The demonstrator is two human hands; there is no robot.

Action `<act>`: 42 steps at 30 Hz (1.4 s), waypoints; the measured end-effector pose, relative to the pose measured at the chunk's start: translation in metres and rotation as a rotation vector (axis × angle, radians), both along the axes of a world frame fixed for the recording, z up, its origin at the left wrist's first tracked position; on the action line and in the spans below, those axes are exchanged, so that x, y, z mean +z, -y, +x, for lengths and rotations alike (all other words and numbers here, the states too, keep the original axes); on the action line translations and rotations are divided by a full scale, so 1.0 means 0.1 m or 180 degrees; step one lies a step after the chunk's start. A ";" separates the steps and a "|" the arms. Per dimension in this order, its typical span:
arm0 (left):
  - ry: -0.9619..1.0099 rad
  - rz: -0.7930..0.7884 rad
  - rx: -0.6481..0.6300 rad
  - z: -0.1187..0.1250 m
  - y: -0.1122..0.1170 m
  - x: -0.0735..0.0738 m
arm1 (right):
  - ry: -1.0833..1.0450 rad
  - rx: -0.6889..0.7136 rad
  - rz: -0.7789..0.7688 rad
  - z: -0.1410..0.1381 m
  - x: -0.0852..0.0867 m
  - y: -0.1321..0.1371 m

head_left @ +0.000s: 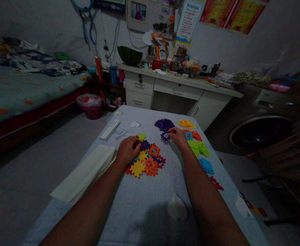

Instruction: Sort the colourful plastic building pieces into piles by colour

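My right hand [177,137] pinches a purple interlocking building tile [165,137] with a window-like cross in its middle, at the near edge of a purple tile pile [164,124]. My left hand [128,149] rests at the left side of a mixed tile pile [150,164] of yellow, orange, red, blue and purple pieces. Its fingers are curled in, and what lies between them is hidden. Beside its fingertips are a purple tile [145,145] and a lime green tile [141,137].
Along the cloth-covered table's right side lie yellow tiles [186,124], orange tiles [196,135], green tiles [199,148], blue tiles [206,166] and red tiles [216,183]. On the left are a folded pale cloth [85,172] and a narrow white box [110,130]. A white desk [139,82] stands beyond.
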State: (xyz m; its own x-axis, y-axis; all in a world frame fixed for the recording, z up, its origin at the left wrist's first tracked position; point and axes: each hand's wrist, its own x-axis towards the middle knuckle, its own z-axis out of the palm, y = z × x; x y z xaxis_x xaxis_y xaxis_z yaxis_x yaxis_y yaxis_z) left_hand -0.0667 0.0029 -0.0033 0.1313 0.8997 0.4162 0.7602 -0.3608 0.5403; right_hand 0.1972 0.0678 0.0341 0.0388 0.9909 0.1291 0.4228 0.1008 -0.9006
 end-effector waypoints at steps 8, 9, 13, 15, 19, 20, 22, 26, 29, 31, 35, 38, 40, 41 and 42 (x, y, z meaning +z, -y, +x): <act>-0.0022 0.0064 0.0170 -0.01 -0.02 -0.05 | 0.0701 -0.1202 0.0400 0.08 0.08 -0.53; -0.0028 0.0059 0.0180 -0.01 -0.03 -0.05 | 0.0747 -0.1287 0.0463 0.07 0.12 -0.58; -0.0044 0.0062 0.0171 0.00 -0.03 -0.06 | 0.0761 -0.1340 0.0719 0.02 0.19 -0.77; -0.0048 0.0052 0.0146 0.00 -0.02 -0.05 | 0.0793 -0.1317 0.0756 -0.02 0.16 -0.85; -0.0029 0.0043 0.0105 0.00 -0.02 -0.03 | 0.1064 -0.1150 0.0723 -0.11 0.06 -0.95; -0.0027 0.0046 0.0108 0.00 -0.01 -0.03 | 0.1120 -0.1092 0.0700 -0.12 0.04 -0.96; -0.0023 0.0039 0.0107 0.00 -0.01 -0.01 | 0.1175 -0.0990 0.0646 -0.14 0.01 -0.96; 0.0006 0.0033 0.0079 0.01 -0.01 -0.02 | 0.0979 -0.0725 0.0519 -0.15 -0.01 -0.89; -0.0006 0.0038 0.0099 0.00 -0.02 -0.05 | 0.0781 -0.0604 0.0591 -0.15 0.00 -0.79; 0.0034 0.0035 0.0120 0.00 -0.03 -0.07 | 0.0806 -0.0545 0.0723 -0.18 0.00 -0.71; 0.0329 -0.0020 0.0217 0.00 -0.02 -0.07 | 0.0945 -0.0021 0.0707 -0.34 -0.04 -0.49; 0.0550 -0.0042 0.0370 0.00 -0.01 -0.06 | 0.1152 0.0704 0.0479 -0.56 -0.08 -0.31; 0.0633 -0.0026 0.0442 0.00 -0.01 -0.05 | 0.1301 0.1142 0.0391 -0.72 -0.11 -0.23; 0.0661 -0.0025 0.0468 0.00 0.00 -0.05 | 0.1362 0.1306 0.0365 -0.79 -0.11 -0.20; 0.0683 -0.0031 0.0491 0.00 0.00 -0.05 | 0.1425 0.1425 0.0334 -0.86 -0.11 -0.18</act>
